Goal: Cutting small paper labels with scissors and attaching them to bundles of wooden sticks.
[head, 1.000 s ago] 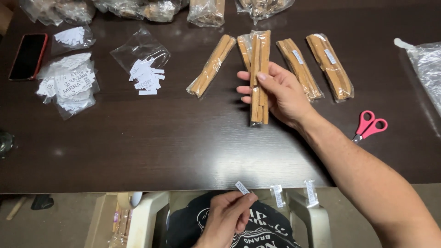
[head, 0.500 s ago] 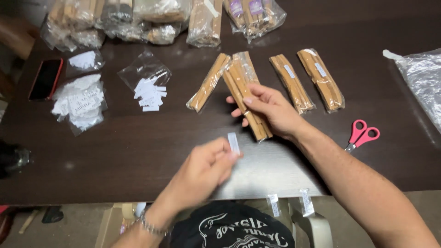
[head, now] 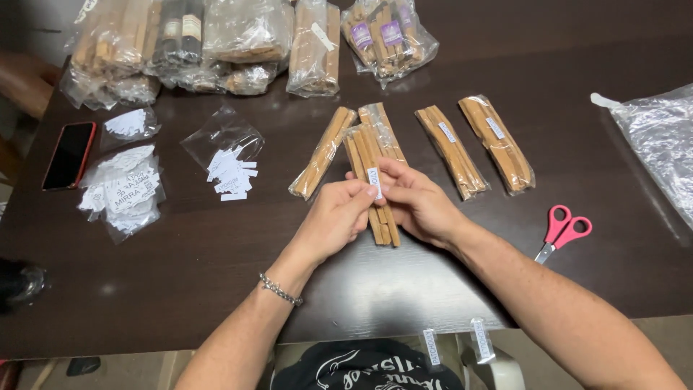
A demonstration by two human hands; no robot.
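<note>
Both my hands were down on the same clear-wrapped bundle of tan wooden sticks [head: 372,184], which lay on the dark glossy table [head: 180,289] right between them. My left hand [head: 333,220] had its fingers curled in, thumb and forefinger pinched together on a small white sticker [head: 375,183] sitting on the bundle's wrap. My right hand [head: 419,204] was half closed, fingers bent around the bundle from the other side, fingertips touching the plastic just beside that sticker. So neither hand was spread; both were pinching or cupping the one pack.

A thin metal chain bracelet [head: 280,289] sat on my left wrist.

Just beyond my left hand lay another slim pack of sticks [head: 323,153], tilted, same crinkly see-through film. Beyond my right hand were two more flat packs [head: 451,152] [head: 497,144], each with a little white label already on it. Further out to the right of my right forearm lay pink-handled scissors [head: 561,231], well apart from the hand.

Left of my left hand, a small clear bag with loose white paper labels [head: 229,167] spilling out, and further left a fuller bag of printed labels [head: 123,193] plus a phone with a red case [head: 69,154]. Far beyond both hands, a heap of bigger plastic bags [head: 238,43] stuffed with more sticks. Two more white stickers [head: 431,347] hung off the table edge near my right elbow.
</note>
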